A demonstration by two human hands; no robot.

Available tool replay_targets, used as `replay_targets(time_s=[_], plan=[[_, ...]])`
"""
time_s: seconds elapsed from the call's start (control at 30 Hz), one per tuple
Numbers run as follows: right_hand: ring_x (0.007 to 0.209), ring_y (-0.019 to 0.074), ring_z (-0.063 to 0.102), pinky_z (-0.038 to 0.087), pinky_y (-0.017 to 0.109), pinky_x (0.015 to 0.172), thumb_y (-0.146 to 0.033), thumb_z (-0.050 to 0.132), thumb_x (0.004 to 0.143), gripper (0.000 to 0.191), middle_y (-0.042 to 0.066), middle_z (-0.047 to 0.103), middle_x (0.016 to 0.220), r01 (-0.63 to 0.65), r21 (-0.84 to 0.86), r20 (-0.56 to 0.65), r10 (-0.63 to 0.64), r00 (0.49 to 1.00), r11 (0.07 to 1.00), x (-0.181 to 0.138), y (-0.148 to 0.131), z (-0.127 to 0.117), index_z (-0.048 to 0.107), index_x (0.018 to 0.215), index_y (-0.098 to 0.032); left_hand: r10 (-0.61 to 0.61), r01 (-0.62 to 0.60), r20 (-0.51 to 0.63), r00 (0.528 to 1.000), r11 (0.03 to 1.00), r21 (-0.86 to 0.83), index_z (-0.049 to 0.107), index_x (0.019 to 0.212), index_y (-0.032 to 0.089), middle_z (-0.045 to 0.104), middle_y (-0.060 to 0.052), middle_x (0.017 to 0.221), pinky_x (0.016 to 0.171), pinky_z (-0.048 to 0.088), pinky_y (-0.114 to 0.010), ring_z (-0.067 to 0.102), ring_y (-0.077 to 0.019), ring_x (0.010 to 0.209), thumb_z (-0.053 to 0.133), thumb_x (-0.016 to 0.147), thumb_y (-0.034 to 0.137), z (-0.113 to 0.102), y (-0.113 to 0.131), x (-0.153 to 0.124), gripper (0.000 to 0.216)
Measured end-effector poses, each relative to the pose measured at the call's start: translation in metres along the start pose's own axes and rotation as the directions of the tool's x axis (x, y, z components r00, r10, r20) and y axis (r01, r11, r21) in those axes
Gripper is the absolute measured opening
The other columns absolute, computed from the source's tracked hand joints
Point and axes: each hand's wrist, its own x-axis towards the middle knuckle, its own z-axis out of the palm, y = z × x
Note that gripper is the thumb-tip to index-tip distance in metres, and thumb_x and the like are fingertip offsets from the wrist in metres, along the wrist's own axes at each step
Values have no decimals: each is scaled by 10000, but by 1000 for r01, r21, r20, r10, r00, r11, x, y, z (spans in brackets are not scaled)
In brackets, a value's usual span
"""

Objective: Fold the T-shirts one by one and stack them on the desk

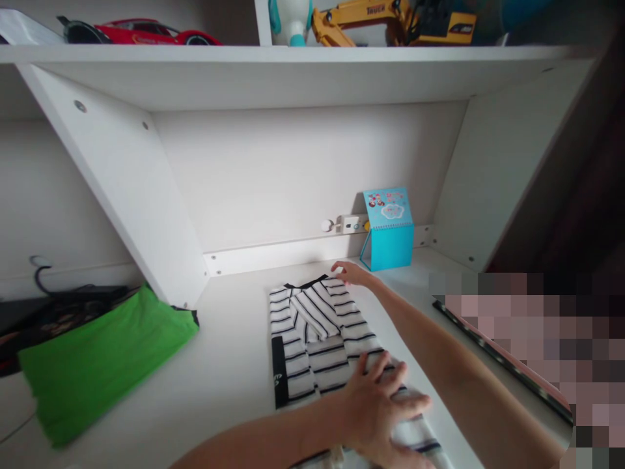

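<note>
A black-and-white striped garment [312, 339] lies folded on the white desk [229, 365], its collar at the far end. My left hand [383, 407] lies flat on the near right part of the garment with its fingers spread. My right hand [350, 272] reaches to the garment's far right corner by the collar, with its fingers stretched out on the cloth. Neither hand holds anything.
A green cloth [97, 365] lies at the left over dark items and cables [58, 309]. A blue desk calendar [388, 229] and a white socket strip [349, 225] stand at the back wall. The shelf above holds a red toy car [146, 32] and a yellow toy excavator [390, 23]. A dark-edged board [508, 365] lies at the right.
</note>
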Motion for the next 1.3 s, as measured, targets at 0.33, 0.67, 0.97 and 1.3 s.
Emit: replay_targets(time_s=[0.33, 0.67, 0.97, 1.3], plan=[[992, 203, 612, 523, 413, 839, -319, 555, 925, 287, 79, 596, 1186, -46, -154, -196, 15, 980, 987, -6, -28, 22, 572, 1173, -174, 21, -21, 12, 1000, 1000, -12, 311, 1458, 274, 132, -136, 1576, 1065, 9, -687, -41, -407, 1408, 415, 853, 655, 2, 2, 2, 723], [726, 134, 615, 471, 241, 705, -228, 534, 896, 132, 27, 665, 817, 226, -156, -94, -242, 966, 962, -195, -25, -30, 643, 847, -172, -430, 526, -369, 824, 823, 214, 412, 1400, 241, 285, -97, 1539, 1096, 155, -617, 171, -327, 1426, 273, 969, 372, -60, -115, 3, 472], [1010, 216, 641, 514, 274, 858, -180, 671, 725, 348, 57, 621, 1156, 204, -65, 92, -197, 976, 977, -361, 3, 28, 597, 1055, -262, -523, 612, -353, 776, 759, 220, 255, 1472, 338, 157, -58, 1581, 1110, 91, -593, 61, -317, 1445, 258, 922, 587, -59, -150, -11, 604], [664, 232, 659, 539, 320, 591, -105, 465, 815, 184, 74, 661, 780, 417, -454, -292, -573, 765, 788, -370, 9, 62, 492, 962, -212, -548, 636, -368, 751, 750, 182, 246, 1469, 369, 159, -52, 1581, 1053, 68, -689, 16, -389, 1432, 233, 871, 701, -57, -157, -13, 683]])
